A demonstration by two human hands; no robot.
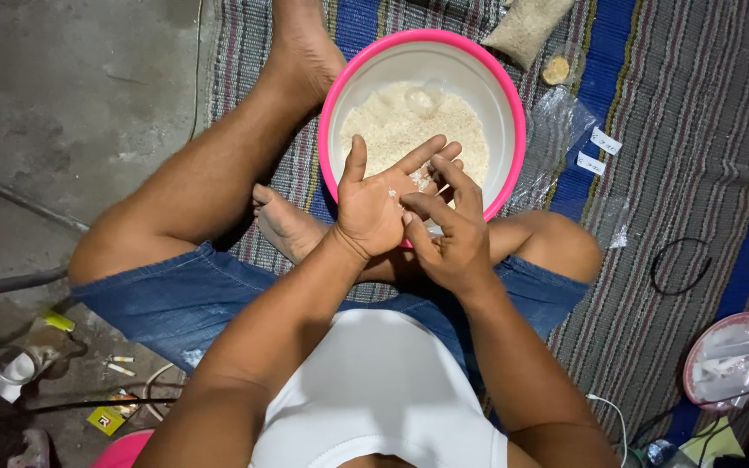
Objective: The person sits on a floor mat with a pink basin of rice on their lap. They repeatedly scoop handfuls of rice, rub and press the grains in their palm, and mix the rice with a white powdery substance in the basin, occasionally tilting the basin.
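Both forearms angle inward from the torso and meet above the crossed legs. The left hand [377, 204] lies palm up, fingers spread flat, while the right hand [451, 232] pinches fingertips over that open palm, grip loosely closed.

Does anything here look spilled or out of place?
Nothing looks spilled. The rice stays inside the pink bowl; a few grains lie on the open left hand, where the right hand picks at them. Empty clear bags lie loose on the striped mat.
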